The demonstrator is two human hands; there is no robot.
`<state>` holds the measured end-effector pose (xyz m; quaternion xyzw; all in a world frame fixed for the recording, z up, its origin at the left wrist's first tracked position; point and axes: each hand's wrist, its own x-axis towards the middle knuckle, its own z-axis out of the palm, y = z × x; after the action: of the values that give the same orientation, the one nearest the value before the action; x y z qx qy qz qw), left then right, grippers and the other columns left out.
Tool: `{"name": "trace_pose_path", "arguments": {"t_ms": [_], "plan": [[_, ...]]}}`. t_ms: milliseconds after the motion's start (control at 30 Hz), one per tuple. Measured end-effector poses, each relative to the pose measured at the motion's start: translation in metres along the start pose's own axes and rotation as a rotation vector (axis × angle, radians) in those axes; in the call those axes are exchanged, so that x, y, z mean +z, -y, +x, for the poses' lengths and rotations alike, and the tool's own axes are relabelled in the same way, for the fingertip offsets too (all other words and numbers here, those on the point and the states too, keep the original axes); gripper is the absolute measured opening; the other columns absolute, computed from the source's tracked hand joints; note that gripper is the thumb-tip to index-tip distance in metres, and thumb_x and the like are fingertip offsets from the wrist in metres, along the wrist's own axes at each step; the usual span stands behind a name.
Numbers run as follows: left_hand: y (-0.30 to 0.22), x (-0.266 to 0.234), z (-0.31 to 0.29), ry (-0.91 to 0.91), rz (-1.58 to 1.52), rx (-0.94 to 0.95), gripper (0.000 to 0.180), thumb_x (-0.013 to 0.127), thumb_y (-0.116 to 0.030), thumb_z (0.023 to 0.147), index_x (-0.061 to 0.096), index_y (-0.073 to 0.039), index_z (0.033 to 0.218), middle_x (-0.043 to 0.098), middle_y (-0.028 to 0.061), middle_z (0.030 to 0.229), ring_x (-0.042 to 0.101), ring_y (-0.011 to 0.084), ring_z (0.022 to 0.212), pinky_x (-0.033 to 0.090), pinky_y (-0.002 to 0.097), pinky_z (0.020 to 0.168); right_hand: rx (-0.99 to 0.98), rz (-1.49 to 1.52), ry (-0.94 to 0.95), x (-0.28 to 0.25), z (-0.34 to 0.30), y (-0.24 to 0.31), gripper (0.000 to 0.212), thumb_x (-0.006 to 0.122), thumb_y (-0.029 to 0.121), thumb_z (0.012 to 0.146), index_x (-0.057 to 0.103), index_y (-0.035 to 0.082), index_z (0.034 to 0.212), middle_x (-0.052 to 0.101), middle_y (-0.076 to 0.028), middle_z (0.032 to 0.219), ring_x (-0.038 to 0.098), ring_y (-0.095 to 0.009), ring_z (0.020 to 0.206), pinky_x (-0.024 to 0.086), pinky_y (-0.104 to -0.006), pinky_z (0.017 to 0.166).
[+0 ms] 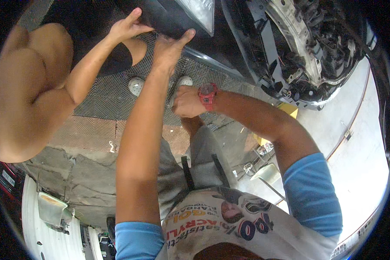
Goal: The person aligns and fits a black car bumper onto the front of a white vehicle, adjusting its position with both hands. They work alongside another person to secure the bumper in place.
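Observation:
My left hand reaches up to the lower edge of a glossy black car body panel. Its thumb lies along the edge, and the fingers are closed behind it, partly hidden. A clear headlight sits beside the panel. Across from me, another person's hand is on the same panel, just left of mine. My right hand, with a red watch at the wrist, hangs low in front of my legs. Its fingers are curled in, and whether anything is inside them is hidden.
At the upper right, a car's exposed front end shows wiring and metal parts. Ribbed dark mats cover the floor around light perforated clogs. A yellow box stands near my right forearm. The co-worker's bent legs take up the left side.

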<state>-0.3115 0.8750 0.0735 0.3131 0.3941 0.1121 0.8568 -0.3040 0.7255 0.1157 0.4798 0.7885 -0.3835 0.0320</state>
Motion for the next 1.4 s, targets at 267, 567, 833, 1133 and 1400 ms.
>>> {"name": "trace_pose_path", "arguments": {"t_ms": [267,567,833,1133,1400], "plan": [[-0.019,0.006,-0.010,-0.168,0.269,-0.010,0.068,0.094,-0.030,0.072,0.061,0.011,0.114,0.069,0.0134,0.109,0.064,0.0233,0.098,0.050,0.0363,0.092,-0.090,-0.295,-0.046,-0.051,-0.013,-0.082,0.014,0.067,0.023,0.075,0.071,0.009,0.075,0.070,-0.010,0.068,0.072,-0.028,0.064,0.056,-0.0406,0.055],[-0.004,0.001,-0.002,-0.253,0.426,-0.007,0.091,0.089,-0.046,0.076,0.051,0.017,0.130,0.067,0.0212,0.118,0.064,0.0274,0.103,0.050,0.0377,0.092,0.466,0.478,-0.414,0.045,-0.095,0.109,0.022,0.063,0.026,0.092,0.066,0.007,0.102,0.071,-0.017,0.092,0.070,-0.036,0.086,0.056,-0.0469,0.072],[-0.001,0.018,-0.018,-0.209,0.291,-0.108,0.108,0.062,-0.078,0.083,0.032,0.000,0.152,0.040,0.0179,0.151,0.053,0.0313,0.127,0.045,0.0418,0.106,1.936,1.013,-0.207,0.339,-0.373,0.281,0.034,0.072,0.027,0.087,0.068,0.005,0.112,0.067,-0.018,0.120,0.065,-0.039,0.106,0.052,-0.0481,0.094],[0.044,-0.169,-0.282,0.009,1.486,-0.277,0.089,0.062,-0.067,0.089,0.052,0.006,0.140,0.054,0.0322,0.140,0.050,0.0450,0.133,0.039,0.0504,0.112,1.586,1.111,-0.731,0.359,-0.337,0.327,0.019,0.062,0.020,0.096,0.065,0.003,0.105,0.073,-0.006,0.092,0.071,-0.027,0.085,0.055,-0.0418,0.073],[-0.008,-0.434,-0.550,-0.563,1.062,-0.241,0.071,0.068,-0.052,0.092,0.060,0.008,0.129,0.064,0.0271,0.129,0.060,0.0381,0.122,0.046,0.0437,0.104,1.299,0.924,-0.695,0.102,-0.063,0.323,0.032,0.062,0.034,0.095,0.068,0.006,0.110,0.074,-0.015,0.099,0.071,-0.037,0.091,0.055,-0.0467,0.082]]}}
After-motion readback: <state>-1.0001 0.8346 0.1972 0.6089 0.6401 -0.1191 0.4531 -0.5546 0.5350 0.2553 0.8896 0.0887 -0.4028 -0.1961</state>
